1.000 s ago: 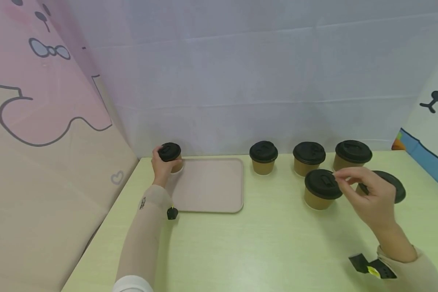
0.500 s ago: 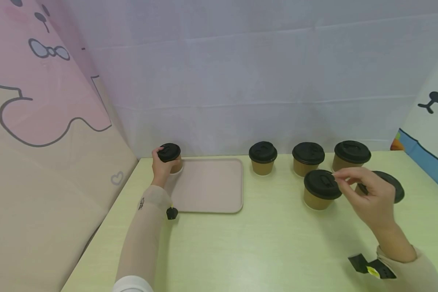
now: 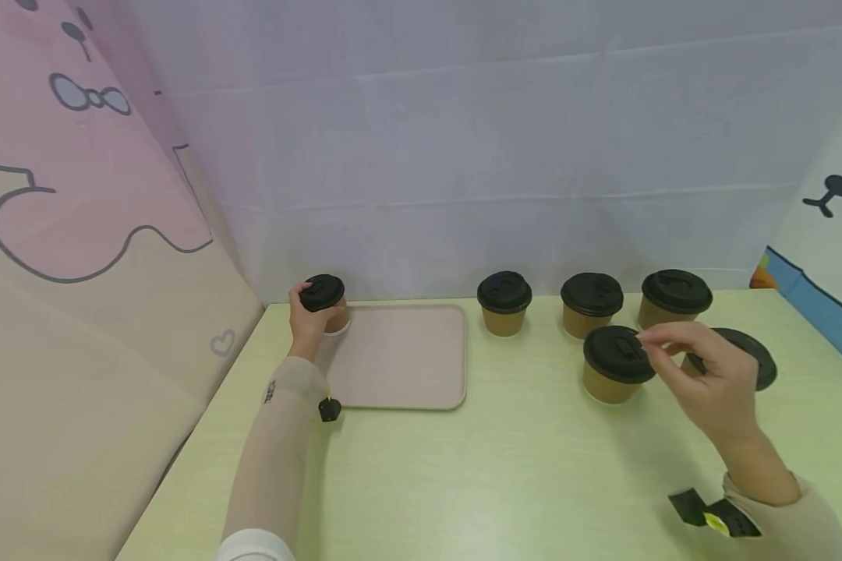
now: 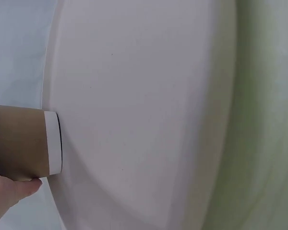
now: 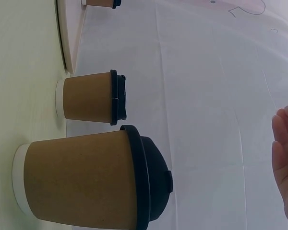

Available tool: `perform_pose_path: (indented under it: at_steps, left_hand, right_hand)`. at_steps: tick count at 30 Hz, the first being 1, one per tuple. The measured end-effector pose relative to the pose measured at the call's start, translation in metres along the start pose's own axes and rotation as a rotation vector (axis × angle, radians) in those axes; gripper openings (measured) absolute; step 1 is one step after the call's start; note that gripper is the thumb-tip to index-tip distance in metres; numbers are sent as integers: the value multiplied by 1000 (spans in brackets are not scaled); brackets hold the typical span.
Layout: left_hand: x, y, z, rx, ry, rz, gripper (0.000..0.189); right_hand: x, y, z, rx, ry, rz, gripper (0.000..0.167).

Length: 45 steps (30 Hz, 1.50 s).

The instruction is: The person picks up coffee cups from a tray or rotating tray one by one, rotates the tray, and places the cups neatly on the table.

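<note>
At the far left corner of the pale tray (image 3: 401, 360), my left hand (image 3: 307, 323) grips a brown paper coffee cup (image 3: 337, 318) with a black lid. The left wrist view shows the cup's white base at the tray's rim, with the thumb (image 4: 19, 189) against its side. My right hand (image 3: 716, 378) is raised over the right side of the table, its fingers loosely bent toward the thumb, holding nothing. In the head view it overlaps a lidded cup (image 3: 754, 362) and reaches the lid edge of another cup (image 3: 609, 382). The right wrist view shows its fingertips (image 5: 279, 127) apart from the cups.
Three more lidded coffee cups stand along the back: one right of the tray (image 3: 504, 315), one in the middle (image 3: 589, 318) and one farther right (image 3: 672, 304). A white curtain (image 3: 421, 179) hangs behind the table (image 3: 463, 483). Printed cloth (image 3: 98, 327) borders the left side.
The view shifts very slightly. Both hands keep their places, with the left still gripping the coffee cup at the tray's corner.
</note>
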<state>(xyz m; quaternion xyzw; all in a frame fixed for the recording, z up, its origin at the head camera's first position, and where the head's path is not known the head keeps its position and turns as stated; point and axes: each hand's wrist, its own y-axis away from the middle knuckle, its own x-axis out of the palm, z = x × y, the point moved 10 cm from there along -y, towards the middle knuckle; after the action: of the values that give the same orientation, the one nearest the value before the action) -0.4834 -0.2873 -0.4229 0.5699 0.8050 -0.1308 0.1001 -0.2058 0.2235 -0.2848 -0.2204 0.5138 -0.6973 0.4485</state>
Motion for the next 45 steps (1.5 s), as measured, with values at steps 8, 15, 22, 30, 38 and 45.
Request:
perform_pose_path:
  at_steps: [8,15,22,30,38,45]
  left_hand:
    - [2,-4,2,30,22,1,85]
    - [4,-5,1,32,10,-6,85]
    - [1,-5,3,35,49,-24,84]
    - [6,0,-12,119,49,3,83]
    - [27,17,-41,181,73,120,82]
    - [51,38,-58,200,118,242,83]
  right_hand:
    - [2,1,-4,-1,24,20,18]
    - [3,2,-8,2,32,39,22]
    - [5,3,-7,-8,25,58,25]
    - [5,4,-7,-15,30,58,22]
    - [5,3,-5,-30,3,44,19]
    - [6,4,-7,-17,13,52,19]
